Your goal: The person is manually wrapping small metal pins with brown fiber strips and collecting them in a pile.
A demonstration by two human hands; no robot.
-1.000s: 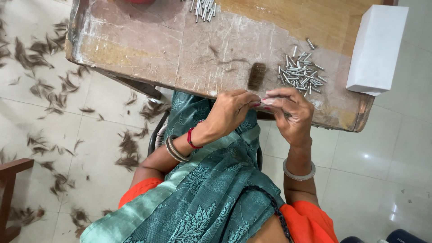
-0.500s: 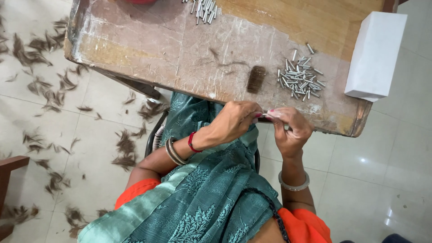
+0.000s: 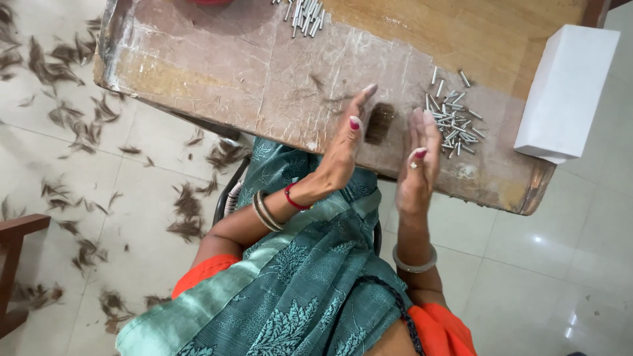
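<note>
My left hand [image 3: 344,146] and my right hand [image 3: 417,158] are raised flat over the near edge of a worn wooden table [image 3: 217,72], palms facing each other, fingers straight and empty. Between them on the table lies a small dark tuft of hair [image 3: 379,123]. Just right of my right hand is a loose pile of several small silver metal tubes [image 3: 453,122]. A second pile of silver tubes [image 3: 304,11] lies at the table's far edge. Bangles and a red thread circle my left wrist, one bangle my right.
A white rectangular box [image 3: 566,92] stands on the table's right end. Clumps of dark hair [image 3: 79,125] are scattered over the tiled floor to the left. A wooden furniture piece [image 3: 14,264] stands at the left edge.
My hands were pinched together at my lap near the table edge. They have parted, opened flat and moved up over the table on either side of the hair tuft.
</note>
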